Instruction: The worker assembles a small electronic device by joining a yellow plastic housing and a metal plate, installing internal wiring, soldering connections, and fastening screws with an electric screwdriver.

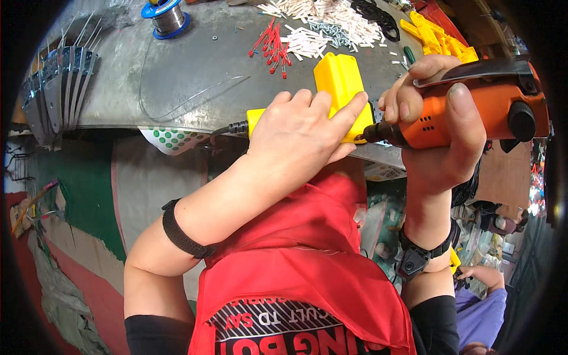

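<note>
Head view: L grip (299, 127) is wrapped round the yellow housing (338, 74) at the table's (207, 65) near edge, R grip (452, 154) round the orange power driver (497, 106), bit (363, 136) right by the housing. Bit could prob. skid into L grip if angled off or the housing twists. Bold upside-down lettering on red apron (296, 278); spool (168, 22) label too small to read.
</note>
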A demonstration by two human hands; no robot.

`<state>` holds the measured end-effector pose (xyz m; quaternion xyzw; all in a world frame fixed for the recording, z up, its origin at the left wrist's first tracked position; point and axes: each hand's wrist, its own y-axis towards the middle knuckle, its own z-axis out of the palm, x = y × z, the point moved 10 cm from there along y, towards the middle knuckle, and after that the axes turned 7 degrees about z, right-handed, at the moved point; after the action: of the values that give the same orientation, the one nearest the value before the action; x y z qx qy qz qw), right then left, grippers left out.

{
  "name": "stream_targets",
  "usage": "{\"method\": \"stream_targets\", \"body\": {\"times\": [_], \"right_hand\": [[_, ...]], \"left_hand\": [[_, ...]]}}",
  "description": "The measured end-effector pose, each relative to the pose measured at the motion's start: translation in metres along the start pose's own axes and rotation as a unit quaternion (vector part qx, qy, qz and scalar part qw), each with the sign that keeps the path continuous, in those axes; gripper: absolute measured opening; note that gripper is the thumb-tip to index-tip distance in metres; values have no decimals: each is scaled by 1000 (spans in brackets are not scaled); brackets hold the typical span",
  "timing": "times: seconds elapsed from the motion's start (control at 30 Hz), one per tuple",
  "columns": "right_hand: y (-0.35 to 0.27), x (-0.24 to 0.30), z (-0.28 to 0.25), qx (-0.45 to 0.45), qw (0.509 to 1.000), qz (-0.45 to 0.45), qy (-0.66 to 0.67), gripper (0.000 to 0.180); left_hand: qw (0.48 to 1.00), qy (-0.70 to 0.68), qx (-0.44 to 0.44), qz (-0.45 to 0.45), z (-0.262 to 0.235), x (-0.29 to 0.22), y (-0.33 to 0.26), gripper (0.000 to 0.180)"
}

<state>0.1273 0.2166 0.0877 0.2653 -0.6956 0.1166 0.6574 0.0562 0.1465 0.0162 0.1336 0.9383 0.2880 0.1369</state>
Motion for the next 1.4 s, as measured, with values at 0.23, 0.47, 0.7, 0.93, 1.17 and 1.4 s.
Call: {"method": "stream_targets", "body": {"times": [0.23,0.47,0.7,0.93,1.17,1.4], "right_hand": [[5,5,18,72,995,7,71,43],[-1,-3,2,64,994,-31,88,42],[3,0,-3,18,999,-21,30,46],[1,-5,-1,46,998,-34,32,42],[-16,-14,-2,-14,999,-2,39,49],[-15,65,-16,41,981,-133,137,52]], "left_hand": [[1000,-1,-2,3,0,1,0,50],[1000,7,6,8,-1,-2,1,49],[1000,1,1,12,0,-3,6,47],[1000,7,1,0,-7,1,6,47],[1000,-20,14,3,-5,-1,-3,54],[999,-12,40,7,-2,-3,4,73]]}}
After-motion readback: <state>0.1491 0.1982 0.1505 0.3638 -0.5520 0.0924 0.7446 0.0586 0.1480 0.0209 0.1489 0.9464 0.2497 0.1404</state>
